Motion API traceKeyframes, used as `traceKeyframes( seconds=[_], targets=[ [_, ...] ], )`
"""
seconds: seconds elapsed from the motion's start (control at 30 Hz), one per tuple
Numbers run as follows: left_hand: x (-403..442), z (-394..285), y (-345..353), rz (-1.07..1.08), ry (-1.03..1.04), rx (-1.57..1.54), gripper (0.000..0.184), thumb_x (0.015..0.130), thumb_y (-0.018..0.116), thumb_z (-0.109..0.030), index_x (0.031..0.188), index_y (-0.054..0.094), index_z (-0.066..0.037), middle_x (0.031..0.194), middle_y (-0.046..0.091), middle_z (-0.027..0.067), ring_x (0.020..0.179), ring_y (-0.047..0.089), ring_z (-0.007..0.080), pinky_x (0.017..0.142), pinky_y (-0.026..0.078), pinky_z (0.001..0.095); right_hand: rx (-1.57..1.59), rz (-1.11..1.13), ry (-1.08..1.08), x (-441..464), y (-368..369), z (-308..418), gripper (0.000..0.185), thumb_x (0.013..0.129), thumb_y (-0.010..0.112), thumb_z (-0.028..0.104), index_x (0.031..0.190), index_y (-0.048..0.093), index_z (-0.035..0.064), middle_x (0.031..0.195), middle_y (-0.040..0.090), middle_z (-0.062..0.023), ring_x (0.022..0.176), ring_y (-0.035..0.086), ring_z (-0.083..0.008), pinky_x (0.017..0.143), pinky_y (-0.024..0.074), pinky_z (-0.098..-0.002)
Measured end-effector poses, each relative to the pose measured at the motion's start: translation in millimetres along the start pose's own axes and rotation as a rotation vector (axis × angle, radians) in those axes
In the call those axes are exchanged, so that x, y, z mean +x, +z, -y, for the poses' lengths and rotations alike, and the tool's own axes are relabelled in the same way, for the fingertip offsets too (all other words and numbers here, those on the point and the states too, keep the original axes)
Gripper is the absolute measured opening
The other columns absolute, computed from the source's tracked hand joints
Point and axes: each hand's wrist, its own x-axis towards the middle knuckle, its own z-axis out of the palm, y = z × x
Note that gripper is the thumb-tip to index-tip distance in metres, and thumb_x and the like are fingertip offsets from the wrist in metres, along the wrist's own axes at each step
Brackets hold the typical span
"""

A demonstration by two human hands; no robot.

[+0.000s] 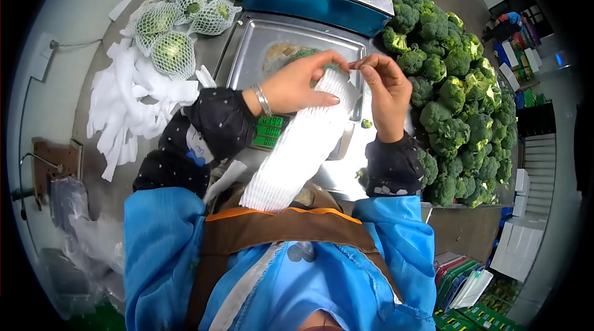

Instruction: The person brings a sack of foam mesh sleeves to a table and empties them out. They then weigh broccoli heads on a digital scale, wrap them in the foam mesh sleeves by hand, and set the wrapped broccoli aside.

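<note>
My left hand (300, 83), with a bracelet at the wrist, is closed around the upper end of a white foam net sleeve (294, 151). The sleeve hangs slantwise down to my apron. A bit of green shows at its upper end, partly hidden by my fingers. My right hand (388, 92) meets the left fingertips, thumb and fingers pinched together; what lies between them is too small to make out. Under my hands is the steel pan of a scale (257, 43), with a green broccoli head (304, 53) partly visible behind my left hand.
Broccoli heads (458, 95) are piled along the right side. At the left lie loose white foam sleeves (127, 92) and several netted round vegetables (173, 54). A blue-and-steel machine housing (309, 0) stands behind the pan. The scale's green display (268, 131) is below my left wrist.
</note>
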Motion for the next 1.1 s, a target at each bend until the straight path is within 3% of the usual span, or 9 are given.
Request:
traceKeyframes(
  seconds=[0.37,0.47,0.63,0.77,0.83,0.9,0.97,1.03,1.1],
  targets=[
    [-11,24,-2,-0.235,-0.030,0.116,0.036,0.069,0.072,-0.007,0.089,0.042,-0.009,0.077,0.048,-0.0008,0.070,0.050,0.0069,0.060,0.043,0.0219,-0.196,0.010,-0.076,-7,4,-27,0.013,0.070,0.070,0.002,0.082,0.065,-0.0005,0.099,0.061,-0.0102,0.090,0.059,-0.0182,0.076,0.0476,-0.0268],
    [-12,21,4,-0.122,-0.180,-0.239,0.049,0.074,0.069,-0.002,0.112,0.040,-0.010,0.084,0.060,0.0064,0.072,0.061,0.0109,0.056,0.047,0.0217,-0.198,-0.050,-0.143,-9,6,-33,0.012,0.071,0.068,-0.001,0.083,0.065,0.0001,0.094,0.062,-0.0111,0.087,0.060,-0.0180,0.074,0.0483,-0.0265],
    [-13,41,-1,-0.162,0.034,0.300,0.012,0.081,0.064,-0.010,0.090,0.058,-0.005,0.086,0.057,0.0018,0.074,0.057,0.0101,0.066,0.046,0.0210,0.278,-0.166,0.339,-16,7,-36,0.018,0.083,0.062,0.010,0.094,0.061,-0.0041,0.087,0.062,-0.0061,0.076,0.058,-0.0100,0.068,0.0470,-0.0214],
    [-13,7,-17,-0.384,0.013,-0.802,0.020,0.091,0.049,-0.021,0.092,0.056,-0.002,0.090,0.063,0.0103,0.084,0.061,0.0197,0.079,0.049,0.0334,1.183,0.195,0.841,-36,3,-29,0.062,0.079,0.068,0.026,0.123,0.040,-0.0070,0.107,0.059,-0.0136,0.095,0.059,-0.0172,0.083,0.0496,-0.0282],
    [-14,-10,-16,-0.342,-0.142,-1.052,0.023,0.092,0.048,-0.025,0.094,0.054,-0.002,0.087,0.062,0.0092,0.082,0.063,0.0193,0.074,0.052,0.0335,0.921,0.377,0.531,-51,8,-14,0.069,0.071,0.073,0.024,0.123,0.040,-0.0076,0.114,0.055,-0.0157,0.099,0.058,-0.0200,0.085,0.0481,-0.0304],
    [-26,21,-15,-0.048,-0.300,-1.178,0.031,0.091,0.048,-0.027,0.107,0.047,0.000,0.094,0.061,0.0112,0.090,0.062,0.0206,0.081,0.051,0.0356,0.977,0.432,0.410,-54,16,5,0.071,0.065,0.076,0.015,0.122,0.041,-0.0087,0.116,0.054,-0.0188,0.102,0.057,-0.0246,0.089,0.0462,-0.0347],
    [-53,39,-3,0.151,-0.432,-0.744,0.036,0.091,0.049,-0.030,0.113,0.050,-0.002,0.102,0.060,0.0114,0.100,0.057,0.0180,0.088,0.046,0.0342,1.028,0.448,0.502,-46,11,19,0.064,0.066,0.074,0.013,0.119,0.045,-0.0083,0.113,0.056,-0.0198,0.101,0.058,-0.0270,0.090,0.0454,-0.0392],
    [-57,0,6,-0.023,-0.596,-1.359,0.037,0.091,0.047,-0.019,0.121,0.043,0.001,0.110,0.058,0.0144,0.103,0.057,0.0232,0.092,0.044,0.0373,1.044,0.224,0.529,-57,6,4,0.064,0.066,0.075,0.014,0.119,0.045,-0.0066,0.114,0.056,-0.0193,0.104,0.056,-0.0285,0.092,0.0441,-0.0417],
    [-66,40,-8,0.072,-0.345,-0.900,0.035,0.091,0.046,-0.016,0.121,0.044,0.002,0.111,0.057,0.0151,0.105,0.056,0.0257,0.094,0.043,0.0387,1.031,0.185,0.601,-70,10,2,0.067,0.066,0.075,0.011,0.122,0.042,-0.0062,0.118,0.054,-0.0181,0.106,0.055,-0.0272,0.092,0.0435,-0.0403]
  ],
)
